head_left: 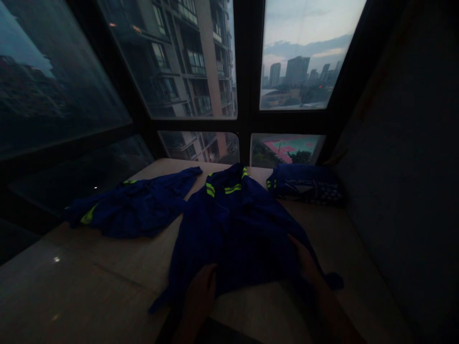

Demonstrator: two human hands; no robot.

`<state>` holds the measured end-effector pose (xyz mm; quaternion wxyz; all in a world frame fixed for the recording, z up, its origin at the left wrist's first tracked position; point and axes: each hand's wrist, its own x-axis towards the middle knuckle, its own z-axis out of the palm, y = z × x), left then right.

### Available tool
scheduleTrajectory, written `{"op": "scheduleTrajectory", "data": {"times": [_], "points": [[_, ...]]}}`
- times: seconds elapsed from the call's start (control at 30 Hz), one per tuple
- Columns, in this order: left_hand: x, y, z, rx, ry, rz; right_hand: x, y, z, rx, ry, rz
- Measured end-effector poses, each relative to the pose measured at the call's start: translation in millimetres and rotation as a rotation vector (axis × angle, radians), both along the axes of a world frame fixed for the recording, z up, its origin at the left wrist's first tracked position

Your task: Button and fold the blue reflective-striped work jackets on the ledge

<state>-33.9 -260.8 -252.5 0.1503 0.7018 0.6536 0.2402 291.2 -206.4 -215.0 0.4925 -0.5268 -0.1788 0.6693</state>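
Note:
A dark blue jacket [251,229] lies spread on a pale stone-like surface, its collar toward the window and its sleeves reaching down at both sides. Yellow-green stripes mark its collar and shoulders. Near the lower left part of the hem, my left hand [202,286] has its fingers curled in on the cloth. My right hand [304,255] rests on the right side of the jacket beside the sleeve, fingers stretched out along the fabric. Dim light hides much of both hands' fingers.
Left of the jacket lies a crumpled blue garment [143,208] with yellow-green trim. A folded blue garment [308,184] with a white print sits at the back right, by the dark wall [401,191]. Framed windows [247,95] border the pale ledge [107,267].

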Motion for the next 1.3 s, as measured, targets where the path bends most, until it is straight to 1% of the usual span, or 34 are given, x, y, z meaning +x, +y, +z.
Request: {"op": "scheduleTrajectory", "data": {"times": [0.03, 0.1, 0.13, 0.17, 0.23, 0.27, 0.3, 0.33, 0.4, 0.43, 0.5, 0.57, 0.63, 0.7, 0.77, 0.8, 0.87, 0.9, 0.93, 1.03, 1.13, 1.17, 1.23, 1.3], "points": [[-1.1, -0.7, -1.1, 0.012, -0.014, -0.002, 6.4, 3.4, 3.8, 0.023, -0.023, -0.014], [-2.4, -1.5, -0.9, 0.020, -0.049, -0.005, 11.6, 8.0, 7.6, 0.126, -0.192, -0.042], [-2.7, -1.3, 0.3, 0.018, -0.070, 0.000, 10.4, 9.0, 7.6, 0.180, -0.290, -0.031], [-2.8, -0.8, 2.2, 0.011, -0.093, 0.008, 6.9, 9.1, 6.6, 0.232, -0.382, 0.030], [-2.6, 0.8, 6.6, -0.010, -0.131, 0.029, -4.1, 6.1, 2.9, 0.317, -0.559, 0.263], [-2.3, 1.6, 8.8, -0.021, -0.145, 0.041, -10.3, 3.0, 1.0, 0.355, -0.665, 0.385], [-1.9, 2.2, 10.7, -0.034, -0.157, 0.051, -16.3, -1.1, -0.5, 0.393, -0.796, 0.478], [-1.5, 2.3, 12.2, -0.047, -0.166, 0.061, -21.9, -6.5, -1.7, 0.424, -0.925, 0.522], [-0.7, 1.2, 14.7, -0.060, -0.175, 0.070, -32.0, -21.1, -3.1, 0.464, -1.102, 0.499], [-0.3, 0.3, 15.9, -0.062, -0.179, 0.066, -37.0, -30.6, -4.0, 0.489, -1.145, 0.498], [0.1, -1.8, 19.5, -0.071, -0.191, 0.051, -47.8, -53.3, -8.3, 0.562, -1.179, 0.557], [0.2, -3.0, 25.6, -0.094, -0.213, 0.047, -59.2, -78.2, -17.6, 0.651, -1.211, 0.674], [0.5, -2.7, 34.0, -0.126, -0.247, 0.063, -69.1, -99.8, -30.8, 0.729, -1.256, 0.821], [1.6, -0.9, 42.2, -0.150, -0.313, 0.081, -74.6, -113.7, -43.3, 0.791, -1.309, 0.938], [3.6, 1.8, 47.5, -0.185, -0.452, 0.088, -74.7, -119.2, -50.2, 0.832, -1.353, 0.983], [4.8, 3.2, 48.4, -0.214, -0.550, 0.087, -73.1, -119.6, -50.5, 0.846, -1.357, 0.988], [7.5, 5.2, 47.1, -0.288, -0.724, 0.075, -68.1, -118.2, -45.5, 0.859, -1.309, 0.993], [9.0, 5.3, 45.5, -0.315, -0.757, 0.069, -65.5, -117.1, -41.2, 0.856, -1.261, 0.990], [10.7, 4.5, 43.9, -0.323, -0.740, 0.069, -63.2, -116.1, -36.4, 0.844, -1.204, 0.982], [18.0, -4.6, 41.3, -0.237, -0.499, 0.058, -59.9, -114.2, -25.6, 0.744, -1.042, 0.893], [29.5, -21.4, 40.5, -0.119, -0.241, -0.045, -59.7, -111.1, -26.7, 0.593, -0.889, 0.711], [33.8, -27.2, 39.0, -0.100, -0.154, -0.090, -59.3, -109.3, -29.4, 0.517, -0.846, 0.635], [41.4, -36.5, 32.5, -0.094, 0.026, -0.154, -56.8, -104.6, -35.9, 0.314, -0.771, 0.467], [45.1, -41.2, 22.6, -0.104, 0.164, -0.173, -51.6, -99.0, -40.7, 0.135, -0.726, 0.331]]}}
